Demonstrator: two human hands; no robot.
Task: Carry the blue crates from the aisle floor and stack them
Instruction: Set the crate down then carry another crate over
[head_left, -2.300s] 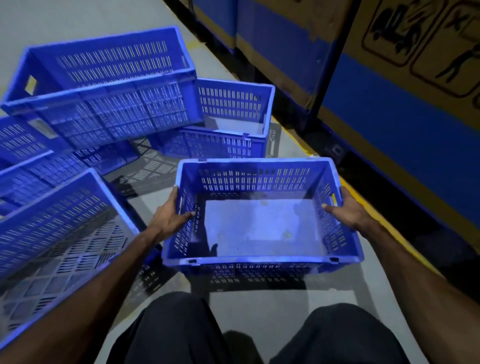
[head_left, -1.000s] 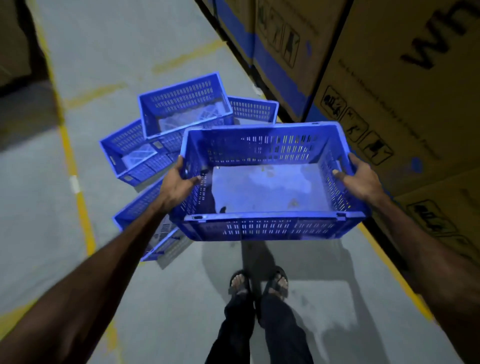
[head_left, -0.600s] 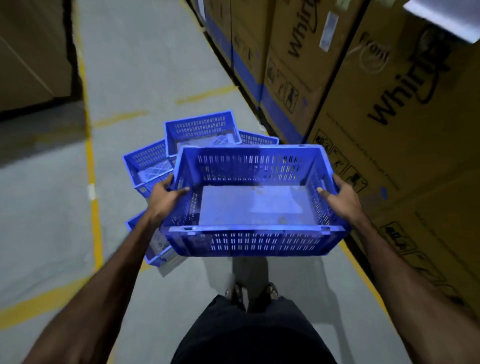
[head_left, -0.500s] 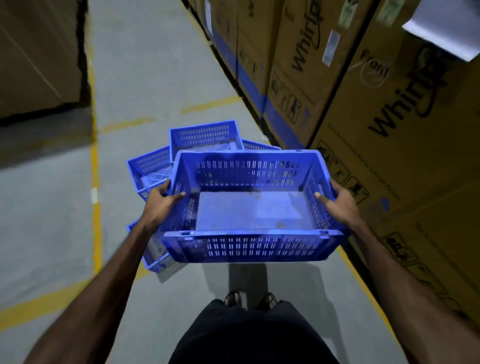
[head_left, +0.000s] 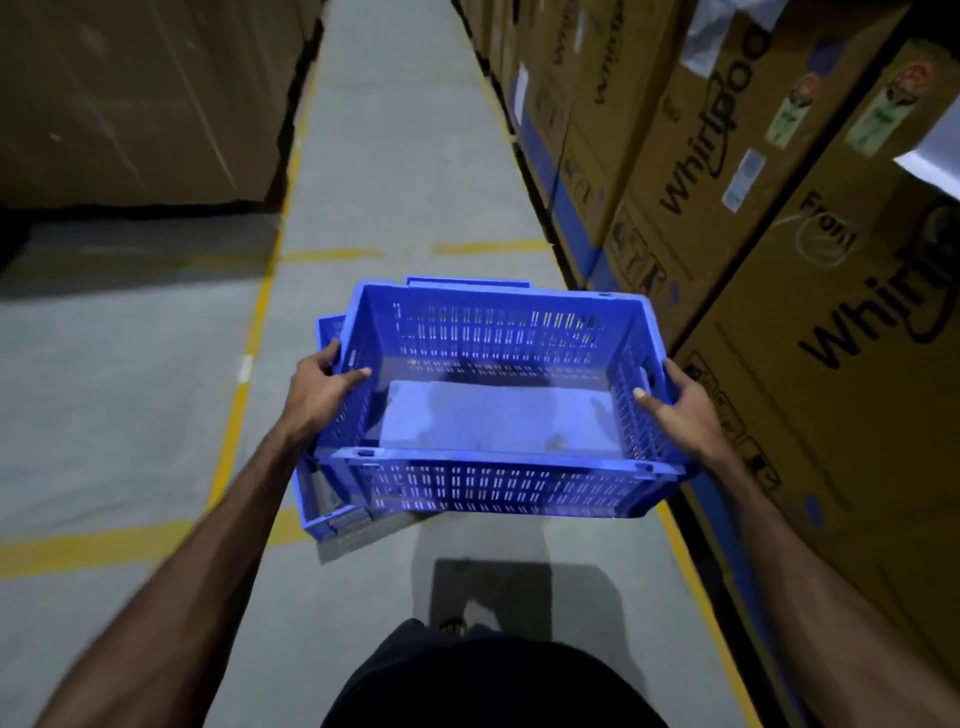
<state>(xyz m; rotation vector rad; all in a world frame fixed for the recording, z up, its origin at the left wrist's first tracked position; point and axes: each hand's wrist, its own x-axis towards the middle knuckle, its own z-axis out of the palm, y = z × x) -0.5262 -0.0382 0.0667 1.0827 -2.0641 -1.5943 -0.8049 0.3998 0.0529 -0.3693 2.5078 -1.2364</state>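
An empty blue slotted crate (head_left: 493, 426) hangs in the air in front of me, held level above the aisle floor. My left hand (head_left: 319, 395) grips its left rim, thumb inside the wall. My right hand (head_left: 680, 410) grips the right rim by the handle slot, thumb inside too. Other blue crates (head_left: 332, 512) lie on the floor beneath and beyond the held one, mostly hidden by it; only a corner at lower left and an edge at the far side show.
Tall cardboard appliance boxes (head_left: 779, 249) line the right side of the aisle. More stacked boxes (head_left: 140, 98) stand at upper left. The grey floor (head_left: 395, 156) runs ahead between yellow lines (head_left: 244, 358). My legs and a sandalled foot (head_left: 452, 626) show below.
I have risen from a crouch and lifted the crate off the floor. The view has tilted up the aisle, and the floor crates have slipped behind the held crate.
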